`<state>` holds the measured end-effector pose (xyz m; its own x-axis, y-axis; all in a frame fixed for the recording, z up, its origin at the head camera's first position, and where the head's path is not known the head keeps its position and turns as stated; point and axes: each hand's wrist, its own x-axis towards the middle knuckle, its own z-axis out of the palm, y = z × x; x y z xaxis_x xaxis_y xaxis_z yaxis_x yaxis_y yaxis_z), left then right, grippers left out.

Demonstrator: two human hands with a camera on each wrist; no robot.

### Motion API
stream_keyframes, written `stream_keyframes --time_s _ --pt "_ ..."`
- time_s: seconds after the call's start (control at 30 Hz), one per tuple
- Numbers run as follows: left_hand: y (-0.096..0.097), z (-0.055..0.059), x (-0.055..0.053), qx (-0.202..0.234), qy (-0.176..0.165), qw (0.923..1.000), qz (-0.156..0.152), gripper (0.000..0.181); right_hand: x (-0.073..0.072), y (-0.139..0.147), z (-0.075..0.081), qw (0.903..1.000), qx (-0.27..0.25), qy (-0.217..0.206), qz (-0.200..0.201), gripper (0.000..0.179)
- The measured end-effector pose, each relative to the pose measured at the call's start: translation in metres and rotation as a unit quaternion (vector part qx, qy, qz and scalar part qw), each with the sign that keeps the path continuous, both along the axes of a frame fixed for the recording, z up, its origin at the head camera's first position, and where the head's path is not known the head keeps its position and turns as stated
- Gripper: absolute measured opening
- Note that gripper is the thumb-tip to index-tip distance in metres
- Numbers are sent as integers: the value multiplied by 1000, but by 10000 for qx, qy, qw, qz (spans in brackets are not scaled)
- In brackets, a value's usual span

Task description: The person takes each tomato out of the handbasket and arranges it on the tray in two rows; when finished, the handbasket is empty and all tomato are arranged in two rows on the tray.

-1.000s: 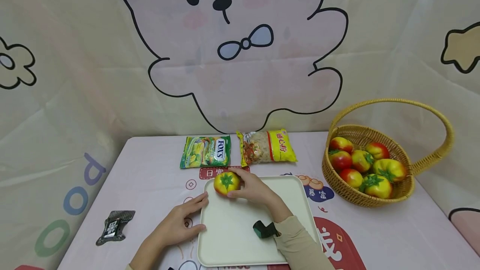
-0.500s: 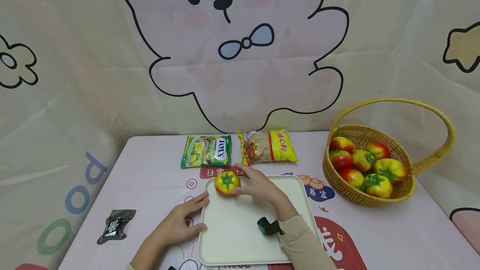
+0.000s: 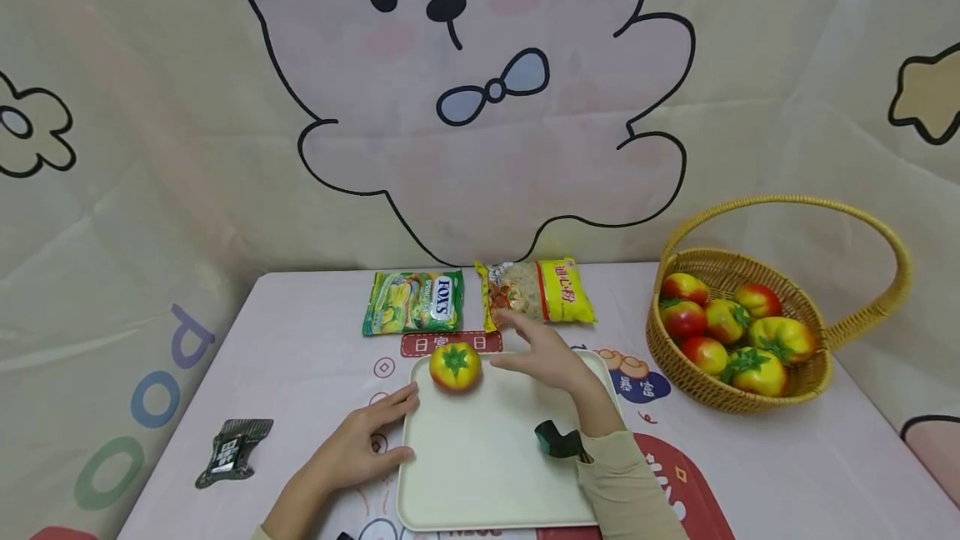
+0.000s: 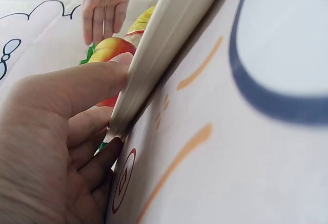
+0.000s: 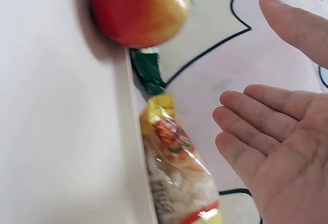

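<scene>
A red-and-yellow, tomato-like fruit (image 3: pixel 455 366) with a green leafy top rests near the far left corner of the cream tray (image 3: pixel 487 473). To its right, my right hand (image 3: pixel 551 357) hovers over the tray's far side, holding nothing; the right wrist view shows its fingers extended (image 5: pixel 277 126), apart from the fruit (image 5: pixel 141 11). My left hand (image 3: pixel 356 448) touches the tray's left edge. In the left wrist view its thumb (image 4: pixel 97 83) lies at the rim, and the other fingers are lower along the tray's side, partly hidden.
A wicker basket (image 3: pixel 693 377) with several similar fruits stands at the right. Behind the tray lie a green FOX'S packet (image 3: pixel 412 303) and a yellow-ended pasta bag (image 3: pixel 536 293). A small black packet (image 3: pixel 234 452) is at the left. A printed cloth (image 3: pixel 150 215) hangs behind.
My right hand has let go of the fruit and moved back to the right and upward. The fruit stays on the tray. My left hand keeps its place at the tray's edge.
</scene>
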<state>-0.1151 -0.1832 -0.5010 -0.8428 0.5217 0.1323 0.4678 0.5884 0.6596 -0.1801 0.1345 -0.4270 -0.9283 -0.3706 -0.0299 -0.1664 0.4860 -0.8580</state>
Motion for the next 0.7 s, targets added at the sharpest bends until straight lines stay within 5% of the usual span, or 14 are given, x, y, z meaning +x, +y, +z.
stream_keyframes --time_s 0.43,0.7 --pt "0 -1 2 -48 -111 9999 113 66 15 68 34 9923 373 950 -703 74" --pt "0 0 1 -13 26 10000 72 66 29 126 56 9842 1003 817 -1206 74"
